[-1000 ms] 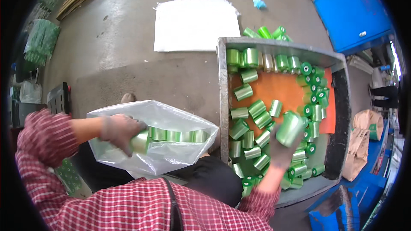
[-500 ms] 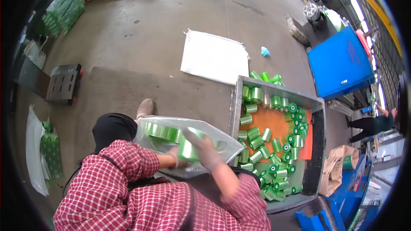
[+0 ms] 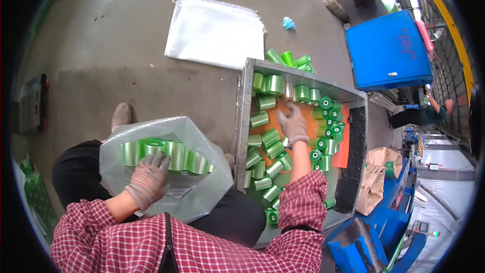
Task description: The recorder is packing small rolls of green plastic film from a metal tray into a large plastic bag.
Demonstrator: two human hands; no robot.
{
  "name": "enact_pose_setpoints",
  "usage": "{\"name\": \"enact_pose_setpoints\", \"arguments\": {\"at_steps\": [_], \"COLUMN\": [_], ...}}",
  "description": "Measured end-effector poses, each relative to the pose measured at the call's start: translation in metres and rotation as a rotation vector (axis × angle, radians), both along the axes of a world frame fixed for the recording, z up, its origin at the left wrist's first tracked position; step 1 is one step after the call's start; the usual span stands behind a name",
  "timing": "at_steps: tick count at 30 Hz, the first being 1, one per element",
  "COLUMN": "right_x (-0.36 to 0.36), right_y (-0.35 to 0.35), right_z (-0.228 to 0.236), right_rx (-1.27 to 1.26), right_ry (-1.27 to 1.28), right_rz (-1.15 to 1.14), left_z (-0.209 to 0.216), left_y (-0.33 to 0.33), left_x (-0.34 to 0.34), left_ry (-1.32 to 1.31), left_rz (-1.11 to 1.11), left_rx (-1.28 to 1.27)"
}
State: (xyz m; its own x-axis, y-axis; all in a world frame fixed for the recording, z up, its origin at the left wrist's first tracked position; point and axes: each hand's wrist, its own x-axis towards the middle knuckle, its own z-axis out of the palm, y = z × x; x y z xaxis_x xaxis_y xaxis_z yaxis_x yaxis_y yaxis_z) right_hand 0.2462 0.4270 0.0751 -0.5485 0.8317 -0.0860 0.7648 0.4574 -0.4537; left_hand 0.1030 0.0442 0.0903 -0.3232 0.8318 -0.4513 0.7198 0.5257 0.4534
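Note:
A clear plastic bag [image 3: 202, 192] lies spread across my lap, its mouth wide, with a row of shiny green film rolls [image 3: 178, 155] inside. My left hand [image 3: 150, 177], in a grey glove, reaches into the bag mouth; its fingers lie against the rolls, not wrapped round one. Over in the grey metal box [image 3: 245, 106] on my right, my gloved right hand [image 3: 294, 124] hovers above the orange bottom sheet [image 3: 341, 152], fingers apart and holding nothing. Loose green rolls [image 3: 274, 150] lie around that hand, standing and on their sides. My right forearm hides some of them.
A folded white sack [image 3: 214, 33] lies on the floor beyond the box, near a blue scrap [image 3: 288, 23]. Several rolls lie behind the box's far wall. A blue cabinet [image 3: 389, 53], brown paper bags [image 3: 371, 192] and another person [image 3: 422, 114] are on the right.
The roll that was between my hands over the bag has left my right hand, which has moved right into the box. My view has shifted rightward.

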Motion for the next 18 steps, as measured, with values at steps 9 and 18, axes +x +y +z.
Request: {"name": "enact_pose_setpoints", "arguments": {"at_steps": [9, 18], "right_x": [0.077, 0.131], "right_y": [0.015, -0.12], "right_z": [-0.143, 0.06], "right_rx": [-0.125, -0.379], "right_ry": [-0.673, 0.77], "right_rz": [-0.318, -0.278], "left_z": [-0.071, -0.059], "left_y": [0.014, 0.016], "left_x": [-0.015, -0.03], "left_ry": [0.531, 0.226], "left_rz": [-0.323, -0.258], "left_rx": [-0.203, -0.347]}}
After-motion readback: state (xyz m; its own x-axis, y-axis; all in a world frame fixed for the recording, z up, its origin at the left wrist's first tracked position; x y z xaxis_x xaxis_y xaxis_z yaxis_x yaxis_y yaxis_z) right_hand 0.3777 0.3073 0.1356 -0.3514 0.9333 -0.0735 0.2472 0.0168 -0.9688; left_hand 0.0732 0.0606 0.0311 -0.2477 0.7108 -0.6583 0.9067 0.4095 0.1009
